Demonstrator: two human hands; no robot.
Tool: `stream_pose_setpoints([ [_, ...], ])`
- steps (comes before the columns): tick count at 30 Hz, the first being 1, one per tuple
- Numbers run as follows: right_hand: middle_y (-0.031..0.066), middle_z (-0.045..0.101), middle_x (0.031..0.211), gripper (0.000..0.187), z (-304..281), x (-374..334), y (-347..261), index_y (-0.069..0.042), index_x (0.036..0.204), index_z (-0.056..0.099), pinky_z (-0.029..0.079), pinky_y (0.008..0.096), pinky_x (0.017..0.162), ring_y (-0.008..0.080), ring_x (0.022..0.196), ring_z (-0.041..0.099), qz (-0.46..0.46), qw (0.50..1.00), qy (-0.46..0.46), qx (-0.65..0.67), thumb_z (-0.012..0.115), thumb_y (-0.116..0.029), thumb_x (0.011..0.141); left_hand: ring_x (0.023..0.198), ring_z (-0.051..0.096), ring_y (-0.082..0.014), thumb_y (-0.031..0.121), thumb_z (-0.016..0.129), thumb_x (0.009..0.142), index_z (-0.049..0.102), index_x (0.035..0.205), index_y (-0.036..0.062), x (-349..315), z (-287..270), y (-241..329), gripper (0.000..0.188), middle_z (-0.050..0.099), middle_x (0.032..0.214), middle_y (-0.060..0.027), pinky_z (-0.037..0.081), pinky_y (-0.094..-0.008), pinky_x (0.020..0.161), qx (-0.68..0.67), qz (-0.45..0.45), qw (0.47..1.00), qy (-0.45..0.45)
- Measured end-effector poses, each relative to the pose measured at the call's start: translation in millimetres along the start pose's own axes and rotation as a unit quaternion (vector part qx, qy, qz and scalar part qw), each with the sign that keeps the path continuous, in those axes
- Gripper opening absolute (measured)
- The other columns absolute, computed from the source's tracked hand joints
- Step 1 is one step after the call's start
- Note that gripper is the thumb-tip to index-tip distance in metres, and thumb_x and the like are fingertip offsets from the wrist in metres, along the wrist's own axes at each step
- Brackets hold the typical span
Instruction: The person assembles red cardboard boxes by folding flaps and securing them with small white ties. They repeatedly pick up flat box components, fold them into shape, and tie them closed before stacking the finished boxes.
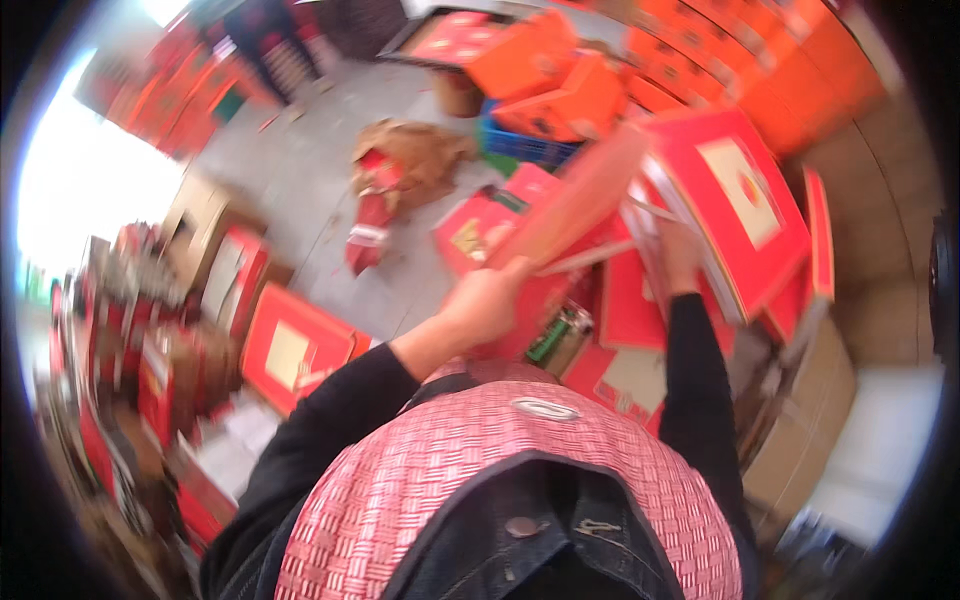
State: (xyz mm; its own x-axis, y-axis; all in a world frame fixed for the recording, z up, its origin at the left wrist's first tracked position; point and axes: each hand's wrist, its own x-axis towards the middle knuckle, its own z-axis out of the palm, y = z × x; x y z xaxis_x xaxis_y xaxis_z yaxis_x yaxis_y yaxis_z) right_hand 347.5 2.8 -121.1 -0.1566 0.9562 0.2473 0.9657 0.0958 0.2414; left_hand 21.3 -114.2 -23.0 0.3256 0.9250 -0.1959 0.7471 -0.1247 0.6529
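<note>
My left hand [488, 302] is closed on the near end of a long red cardboard panel [580, 197], smeared by motion, which slants up to the right. My right hand [679, 252] grips the left side of a large red gift box [738, 195] with a cream label; its fingertips are partly hidden among the box's pale edges. The box is tilted. Whether panel and box are joined I cannot tell. Below and between my hands lie more red boxes [632, 300] and a small green-and-brown pack [562, 337].
Ahead stands a blue crate [527, 148] with orange cartons [560, 100] on it. A crumpled brown paper bag [425, 160] lies on the grey floor [325, 190]. Red boxes [292, 345] and cardboard crowd the left; a brown carton [805, 425] stands at the right.
</note>
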Motion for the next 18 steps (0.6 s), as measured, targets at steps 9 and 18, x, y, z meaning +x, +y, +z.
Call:
stream_pose_setpoints([
  [9,0.0058,0.060,0.100,0.034,-108,35,-6,-0.003,0.108,0.057,0.040,0.0209,0.051,0.0132,0.066,0.057,0.021,0.678,-0.217,0.702,0.044,-0.029,0.089,0.068,0.059,-0.0376,0.005,0.056,0.068,0.046,0.108,0.0064,-48,-60,-67,0.040,0.058,0.071,-0.0190,0.046,-0.0446,0.056,0.071,-0.006,0.996,0.055],
  [18,0.0071,0.060,0.103,0.032,-66,-3,-104,-0.003,0.108,0.054,0.041,0.0184,0.054,0.0107,0.069,0.057,0.197,0.602,-0.326,0.702,0.048,-0.028,0.090,0.063,0.062,-0.0279,0.004,0.054,0.069,0.043,0.120,0.0056,-217,-175,-228,0.053,0.062,0.074,-0.0131,0.050,-0.0376,0.055,0.246,-0.182,0.915,0.263],
])
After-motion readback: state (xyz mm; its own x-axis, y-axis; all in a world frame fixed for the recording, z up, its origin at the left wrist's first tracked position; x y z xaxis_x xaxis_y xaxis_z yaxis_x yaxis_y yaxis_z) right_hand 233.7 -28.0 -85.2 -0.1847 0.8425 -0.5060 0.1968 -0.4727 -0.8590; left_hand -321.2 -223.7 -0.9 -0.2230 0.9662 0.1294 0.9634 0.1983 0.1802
